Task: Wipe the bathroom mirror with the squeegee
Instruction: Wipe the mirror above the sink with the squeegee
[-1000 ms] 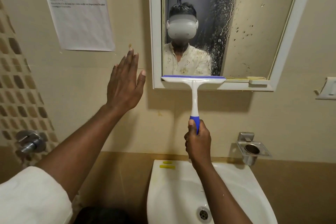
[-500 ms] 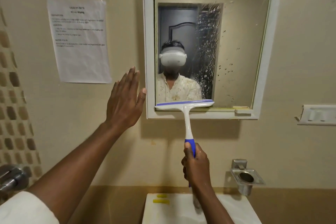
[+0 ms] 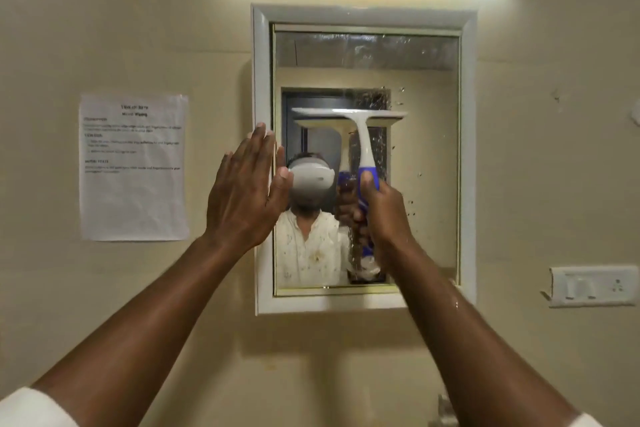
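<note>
Squeegee [image 3: 360, 135], white blade (blue handle), upright

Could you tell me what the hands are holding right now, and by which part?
The right hand grips the squeegee by its blue handle end. The left hand holds nothing, fingers straight.

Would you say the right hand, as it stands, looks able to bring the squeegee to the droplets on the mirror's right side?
Probably yes: right hand grips the squeegee beside those droplets, nothing between.
</note>
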### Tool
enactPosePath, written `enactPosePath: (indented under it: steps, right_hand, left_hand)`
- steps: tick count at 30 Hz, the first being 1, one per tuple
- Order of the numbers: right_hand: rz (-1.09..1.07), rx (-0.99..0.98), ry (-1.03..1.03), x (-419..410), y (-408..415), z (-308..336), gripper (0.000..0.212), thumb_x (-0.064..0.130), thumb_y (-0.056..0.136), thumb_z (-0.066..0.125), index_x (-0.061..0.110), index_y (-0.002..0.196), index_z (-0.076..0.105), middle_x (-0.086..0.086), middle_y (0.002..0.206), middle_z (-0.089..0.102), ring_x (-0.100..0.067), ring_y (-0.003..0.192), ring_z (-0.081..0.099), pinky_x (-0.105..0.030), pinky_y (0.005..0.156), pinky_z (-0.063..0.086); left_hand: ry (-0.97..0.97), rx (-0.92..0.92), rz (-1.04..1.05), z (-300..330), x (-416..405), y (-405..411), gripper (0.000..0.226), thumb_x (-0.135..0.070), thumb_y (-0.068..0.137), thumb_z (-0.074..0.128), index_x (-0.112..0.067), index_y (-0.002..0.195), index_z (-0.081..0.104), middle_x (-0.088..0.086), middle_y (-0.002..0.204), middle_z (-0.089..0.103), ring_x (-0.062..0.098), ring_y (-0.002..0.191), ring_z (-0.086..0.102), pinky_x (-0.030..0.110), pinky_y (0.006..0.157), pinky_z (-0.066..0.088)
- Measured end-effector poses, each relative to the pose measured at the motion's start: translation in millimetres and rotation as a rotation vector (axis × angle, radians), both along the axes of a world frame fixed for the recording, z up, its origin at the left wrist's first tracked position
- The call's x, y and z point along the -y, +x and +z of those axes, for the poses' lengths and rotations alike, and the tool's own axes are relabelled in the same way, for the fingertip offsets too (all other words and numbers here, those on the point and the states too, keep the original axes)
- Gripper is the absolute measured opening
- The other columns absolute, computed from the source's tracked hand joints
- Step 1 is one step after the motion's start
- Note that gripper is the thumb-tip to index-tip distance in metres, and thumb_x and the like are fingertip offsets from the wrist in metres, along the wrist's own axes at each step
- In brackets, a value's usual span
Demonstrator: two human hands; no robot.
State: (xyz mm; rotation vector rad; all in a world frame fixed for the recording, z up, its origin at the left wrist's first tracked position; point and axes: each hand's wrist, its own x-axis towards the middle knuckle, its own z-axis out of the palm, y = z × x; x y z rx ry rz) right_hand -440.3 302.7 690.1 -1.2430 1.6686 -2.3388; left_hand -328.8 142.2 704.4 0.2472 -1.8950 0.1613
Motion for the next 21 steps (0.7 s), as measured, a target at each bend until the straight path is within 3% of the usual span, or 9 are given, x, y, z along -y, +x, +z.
enactPosePath:
  steps: [8,17,21]
  right_hand:
    - [-0.066,-0.051,-0.062,4,-22,98,0.032,0.034,0.099,0.037,0.006,0.095,0.052,-0.002,0.061,0.046,-0.013,0.047,0.041,-0.026,0.046,0.035]
    - [-0.081,-0.039,-0.093,9,-37,123,0.032,0.029,0.099,0.039,0.002,0.109,0.053,-0.002,0.061,0.047,-0.012,0.045,0.044,-0.023,0.045,0.038]
    - [-0.14,-0.05,-0.099,15,-40,120,0.03,0.028,0.099,0.039,0.002,0.101,0.055,-0.003,0.064,0.048,-0.013,0.051,0.045,-0.024,0.05,0.038]
  left_hand:
    - [-0.064,-0.037,0.038,40,-2,-9,0.065,-0.05,0.094,0.017,-0.021,0.151,0.008,-0.002,0.16,0.003,0.014,0.146,0.004,0.037,0.118,0.007]
    - [-0.068,-0.032,0.073,46,6,-9,0.073,-0.058,0.088,0.007,-0.022,0.151,0.008,-0.002,0.159,0.002,0.013,0.146,0.005,0.039,0.119,0.009]
    - [-0.07,-0.024,0.083,44,6,-9,0.072,-0.057,0.088,0.007,-0.021,0.151,0.009,-0.002,0.159,0.002,0.014,0.146,0.005,0.039,0.119,0.009]
